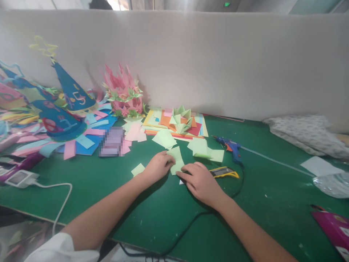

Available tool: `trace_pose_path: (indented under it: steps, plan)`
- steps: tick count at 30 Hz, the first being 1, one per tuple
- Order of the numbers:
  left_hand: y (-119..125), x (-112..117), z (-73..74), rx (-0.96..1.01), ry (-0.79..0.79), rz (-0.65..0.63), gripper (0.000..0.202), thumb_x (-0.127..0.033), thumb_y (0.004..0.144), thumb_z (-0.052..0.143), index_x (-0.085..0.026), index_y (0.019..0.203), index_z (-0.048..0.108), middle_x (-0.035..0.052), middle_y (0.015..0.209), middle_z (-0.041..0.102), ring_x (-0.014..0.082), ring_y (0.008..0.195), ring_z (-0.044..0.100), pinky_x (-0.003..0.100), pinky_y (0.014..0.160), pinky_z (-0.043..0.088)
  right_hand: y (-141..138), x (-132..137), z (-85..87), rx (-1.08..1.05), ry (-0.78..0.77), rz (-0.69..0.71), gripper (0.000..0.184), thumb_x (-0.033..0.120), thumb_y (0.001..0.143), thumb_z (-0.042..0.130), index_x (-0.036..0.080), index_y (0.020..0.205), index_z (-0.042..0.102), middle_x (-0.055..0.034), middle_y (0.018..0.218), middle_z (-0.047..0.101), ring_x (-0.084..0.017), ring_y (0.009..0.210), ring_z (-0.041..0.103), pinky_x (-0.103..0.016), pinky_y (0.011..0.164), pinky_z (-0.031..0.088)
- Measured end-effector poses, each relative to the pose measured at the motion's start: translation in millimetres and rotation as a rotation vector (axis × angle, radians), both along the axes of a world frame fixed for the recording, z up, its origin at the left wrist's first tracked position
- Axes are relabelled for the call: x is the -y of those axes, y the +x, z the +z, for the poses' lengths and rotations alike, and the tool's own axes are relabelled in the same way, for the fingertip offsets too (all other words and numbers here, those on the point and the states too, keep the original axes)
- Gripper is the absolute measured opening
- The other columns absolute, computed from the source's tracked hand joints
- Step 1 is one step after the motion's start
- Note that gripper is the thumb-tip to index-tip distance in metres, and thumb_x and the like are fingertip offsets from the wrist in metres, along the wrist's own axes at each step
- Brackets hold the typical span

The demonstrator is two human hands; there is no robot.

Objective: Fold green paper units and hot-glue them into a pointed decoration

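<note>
A light green paper piece point(177, 160) lies on the green table point(152, 214) in the middle. My left hand point(158, 166) has its fingers curled and pinches the paper's left edge. My right hand point(200, 180) lies over the paper's lower right corner, fingers bent and pressing it down. A small loose green scrap point(137, 169) sits just left of my left hand. A yellow utility knife point(223, 172) rests right beside my right hand.
More green squares point(203, 147), a blue glue gun point(231, 147) with its black cord, a folded green paper flower point(180, 119) on coloured sheets, a pink paper lotus point(124, 92), blue party cones point(71, 91), a white charger point(20, 178), cloth point(305, 133).
</note>
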State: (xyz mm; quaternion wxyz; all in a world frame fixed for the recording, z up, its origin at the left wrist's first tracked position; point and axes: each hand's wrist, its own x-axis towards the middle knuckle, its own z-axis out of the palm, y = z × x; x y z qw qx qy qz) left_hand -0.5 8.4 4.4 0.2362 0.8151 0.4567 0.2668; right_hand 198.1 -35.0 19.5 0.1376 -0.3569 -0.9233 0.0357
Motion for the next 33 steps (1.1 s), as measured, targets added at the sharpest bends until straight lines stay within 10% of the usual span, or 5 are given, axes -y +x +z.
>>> trace_pose_path:
  steps: [13,21,29,33]
  plan:
    - [-2.6,-1.3,0.4,-0.062,-0.033,0.011,0.024,-0.008,0.079,0.052,-0.017,0.085,0.073,0.0058,0.078,0.057,0.0159,0.072,0.056,0.026,0.069,0.045,-9.3,7.3,13.1,0.053,-0.017,-0.031,0.032,0.026,0.091,0.043,0.028,0.118,0.061,-0.0065,0.091,0.058,-0.020,0.089,0.050,-0.036,0.082,0.032]
    - [-3.7,-2.6,-2.9,-0.052,-0.014,-0.015,0.020,-0.012,0.081,0.054,-0.019,0.085,0.072,0.0045,0.079,0.056,0.0158,0.075,0.056,0.027,0.071,0.047,7.6,-1.2,14.2,-0.019,0.054,-0.128,0.026,0.016,0.084,0.048,0.023,0.088,0.073,-0.0048,0.085,0.063,-0.020,0.088,0.052,-0.036,0.081,0.034]
    - [-5.6,1.5,-3.5,-0.083,0.206,0.077,0.011,-0.018,0.078,0.063,-0.022,0.085,0.070,0.0084,0.126,0.041,0.0273,0.108,0.045,0.045,0.093,0.041,9.9,-2.7,13.6,-0.039,0.055,-0.185,0.026,0.015,0.082,0.048,0.021,0.079,0.072,-0.0055,0.084,0.064,-0.021,0.088,0.053,-0.038,0.083,0.036]
    - [-4.6,0.8,0.3,-0.088,0.204,-0.005,0.015,-0.016,0.083,0.056,-0.021,0.089,0.068,0.0092,0.120,0.050,0.0254,0.105,0.047,0.041,0.091,0.042,28.5,-3.7,14.6,-0.055,-0.021,-0.170,0.023,0.020,0.085,0.047,0.022,0.086,0.070,-0.0055,0.092,0.064,-0.021,0.090,0.056,-0.038,0.083,0.040]
